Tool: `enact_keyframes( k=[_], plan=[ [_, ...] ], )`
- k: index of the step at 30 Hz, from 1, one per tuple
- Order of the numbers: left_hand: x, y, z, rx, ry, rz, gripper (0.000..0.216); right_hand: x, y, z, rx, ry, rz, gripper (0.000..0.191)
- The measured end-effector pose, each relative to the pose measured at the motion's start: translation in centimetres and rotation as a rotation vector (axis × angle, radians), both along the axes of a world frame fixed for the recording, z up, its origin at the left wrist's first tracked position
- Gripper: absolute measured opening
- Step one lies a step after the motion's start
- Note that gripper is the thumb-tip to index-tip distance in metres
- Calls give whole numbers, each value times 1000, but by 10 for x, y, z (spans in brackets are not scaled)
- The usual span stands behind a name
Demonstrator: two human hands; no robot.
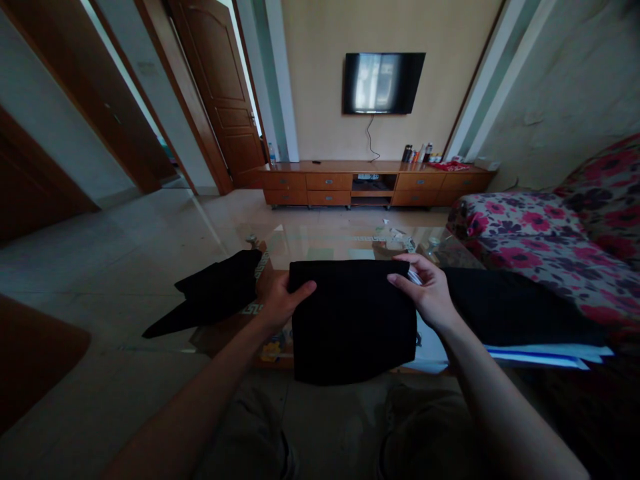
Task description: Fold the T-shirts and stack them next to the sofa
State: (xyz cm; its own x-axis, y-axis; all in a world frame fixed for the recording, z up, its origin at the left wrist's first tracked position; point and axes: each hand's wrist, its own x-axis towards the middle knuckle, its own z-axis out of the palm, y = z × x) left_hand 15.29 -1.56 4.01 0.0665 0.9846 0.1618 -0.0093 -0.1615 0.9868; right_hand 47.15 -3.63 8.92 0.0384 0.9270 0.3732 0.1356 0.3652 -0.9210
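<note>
Fingers (301, 289) of left hand (276, 301) and right hand (427, 293) closed on top corners of folded black cloth (353, 323) (its near edge overhangs glass table (325, 241)). Loose black garment (215, 290) lies left, floral sofa (540, 240) close right; open tiled floor (125, 253) beyond left edge.

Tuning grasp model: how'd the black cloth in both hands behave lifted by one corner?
Probably floppy: the folded black cloth hangs over the glass table edge. Likely light: left hand and right hand grip only its top corners. One corner would probably let it unfold.
</note>
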Motion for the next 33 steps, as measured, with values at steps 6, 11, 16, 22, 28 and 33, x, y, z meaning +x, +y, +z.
enact_keyframes(
  k=[6, 11, 16, 22, 28, 33],
  plan=[
    [-5, -7, 20, 335, 243, -90, 47, 7, -2, 1, 11, -14, 54, 39],
    [-11, -11, 20, 424, 646, -325, 26, 11, -17, 16, 134, -241, 31, 31],
    [-10, -15, 19, 429, 821, -470, 30, 11, -27, 23, 122, -320, 46, 31],
    [-16, -22, 41, 239, 491, -835, 35, 18, -16, 16, 6, -199, 75, 38],
    [-18, -22, 40, 135, 541, -827, 36, 21, -9, 10, -111, -163, 150, 45],
    [-8, -29, 33, 225, 712, -747, 41, 14, -7, 5, -124, -157, 211, 42]
  ],
)
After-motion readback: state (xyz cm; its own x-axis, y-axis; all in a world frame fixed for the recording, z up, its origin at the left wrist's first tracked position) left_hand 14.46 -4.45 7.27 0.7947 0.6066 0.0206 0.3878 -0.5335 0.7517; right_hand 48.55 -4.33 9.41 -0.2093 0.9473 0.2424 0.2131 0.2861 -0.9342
